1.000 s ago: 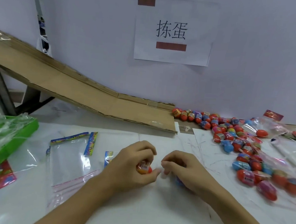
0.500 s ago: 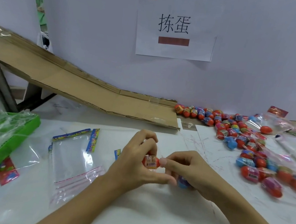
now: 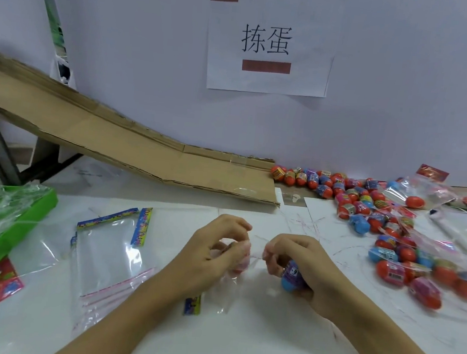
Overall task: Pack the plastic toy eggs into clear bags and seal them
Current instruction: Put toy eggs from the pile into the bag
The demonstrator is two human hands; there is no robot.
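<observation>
Over the white table (image 3: 239, 343), my left hand (image 3: 213, 257) pinches one side of the mouth of a clear bag (image 3: 222, 295). A reddish egg (image 3: 237, 266) shows blurred through the plastic by its fingers. My right hand (image 3: 303, 266) pinches the other side of the mouth with thumb and forefinger. Its lower fingers curl round a blue egg (image 3: 290, 280). The bag hangs down between the hands, its coloured header strip (image 3: 192, 304) at the bottom.
Empty clear bags (image 3: 108, 253) lie left of my hands, beside a green tray (image 3: 22, 222) covered in plastic. A cardboard ramp (image 3: 132, 150) slopes down to a pile of loose eggs (image 3: 361, 200). Filled bags (image 3: 422, 272) lie at the right.
My hands have drawn a little apart and the bag's mouth now stretches between them. The red egg my left hand held in the open now sits behind the plastic.
</observation>
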